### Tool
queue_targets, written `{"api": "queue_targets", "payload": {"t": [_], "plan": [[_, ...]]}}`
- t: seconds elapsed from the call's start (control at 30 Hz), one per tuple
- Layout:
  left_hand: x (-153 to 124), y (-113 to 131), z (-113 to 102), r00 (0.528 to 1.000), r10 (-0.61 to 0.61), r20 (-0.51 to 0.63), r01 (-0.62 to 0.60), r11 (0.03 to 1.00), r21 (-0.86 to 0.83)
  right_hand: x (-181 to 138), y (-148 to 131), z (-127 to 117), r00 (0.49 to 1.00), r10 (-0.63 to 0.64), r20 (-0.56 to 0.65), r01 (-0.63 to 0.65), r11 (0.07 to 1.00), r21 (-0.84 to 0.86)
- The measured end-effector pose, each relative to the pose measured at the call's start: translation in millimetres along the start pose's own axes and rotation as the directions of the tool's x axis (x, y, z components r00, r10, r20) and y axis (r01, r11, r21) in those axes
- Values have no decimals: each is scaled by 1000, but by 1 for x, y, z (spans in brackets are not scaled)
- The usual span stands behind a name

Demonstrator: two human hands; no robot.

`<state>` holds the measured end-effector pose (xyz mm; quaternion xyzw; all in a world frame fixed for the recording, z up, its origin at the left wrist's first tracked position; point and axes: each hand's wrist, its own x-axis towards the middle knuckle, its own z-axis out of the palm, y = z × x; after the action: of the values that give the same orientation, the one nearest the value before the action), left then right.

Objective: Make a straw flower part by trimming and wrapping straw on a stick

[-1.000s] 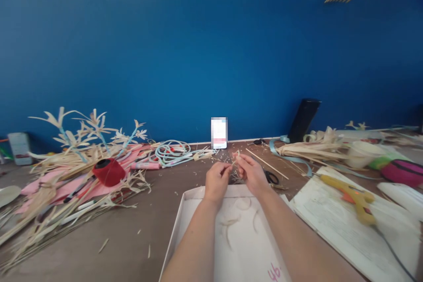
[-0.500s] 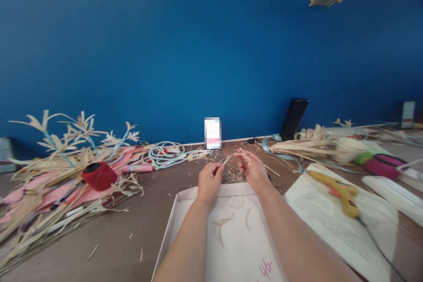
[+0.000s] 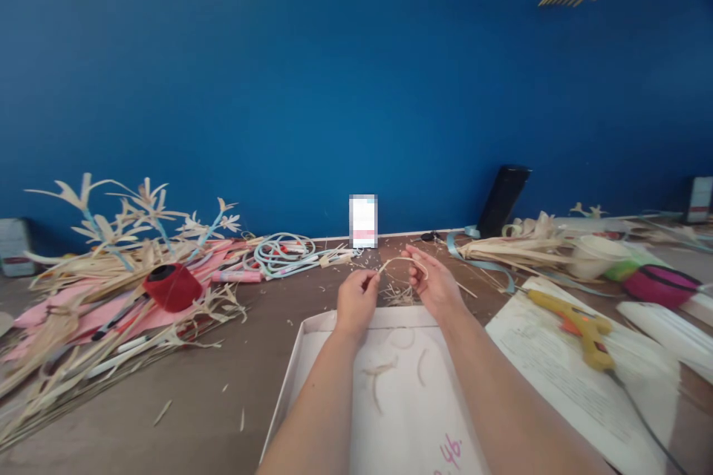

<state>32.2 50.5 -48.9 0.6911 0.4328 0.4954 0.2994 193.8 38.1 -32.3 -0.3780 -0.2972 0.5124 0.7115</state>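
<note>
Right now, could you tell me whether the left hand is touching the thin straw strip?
Touching. The head view shows the left hand pinching one end of the straw strip, which arcs across to the right hand.

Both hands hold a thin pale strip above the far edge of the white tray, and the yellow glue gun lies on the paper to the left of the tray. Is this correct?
Not quite. In the head view, the left hand and right hand do hold the pale strip above the far edge of the white tray, but the yellow glue gun lies on the paper to the right of the tray, not the left.
</note>
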Motion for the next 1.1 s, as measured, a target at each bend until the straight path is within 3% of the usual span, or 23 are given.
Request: {"api": "queue_targets", "payload": {"t": [0.27, 0.63, 0.9, 1.1], "plan": [[1, -1, 1, 999, -16, -31, 15, 999, -41, -6, 3, 3, 976, 15, 217, -12, 1000, -14], [0, -2, 2, 1000, 5, -16, -5, 1000, 7, -4, 4, 3, 978, -21, 209, 26, 999, -23], [2, 0, -4, 999, -2, -36, 1, 1000, -19, -1, -2, 3, 998, -63, 9, 63, 998, -20], [6, -5, -9, 989, -40, -145, 46, 998, 40, 3, -5, -6, 975, -114, -191, 112, 993, -23]]}}
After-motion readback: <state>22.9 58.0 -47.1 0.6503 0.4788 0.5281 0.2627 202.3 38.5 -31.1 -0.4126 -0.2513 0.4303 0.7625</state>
